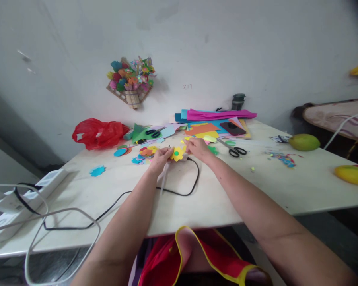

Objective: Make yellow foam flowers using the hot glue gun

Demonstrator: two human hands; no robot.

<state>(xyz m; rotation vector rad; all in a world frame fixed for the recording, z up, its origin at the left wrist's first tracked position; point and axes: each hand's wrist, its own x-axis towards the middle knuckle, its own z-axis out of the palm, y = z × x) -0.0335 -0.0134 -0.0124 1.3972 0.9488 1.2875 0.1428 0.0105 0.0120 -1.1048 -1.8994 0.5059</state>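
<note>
My left hand (161, 157) pinches a yellow paper flower (177, 154) with a green round centre, held just above the table. Close to the flower's right edge is my right hand (197, 147), its fingers drawn together; whether they grip a bit of yellow paper is too small to tell. Partly hidden under the flower lies a pale device joined to a black cable (193, 186), with a whitish translucent stick (164, 180) pointing toward me. Left of my left hand is a pile of coloured paper flowers (143, 155).
Scissors (235, 151) lie to the right, another pair (155, 131) farther back. Coloured sheets (203, 130) and a phone (232, 128) are at the back. A red plastic bag (98, 133), blue flower (98, 171), power strip (52, 178) and mangoes (304, 142) are also there.
</note>
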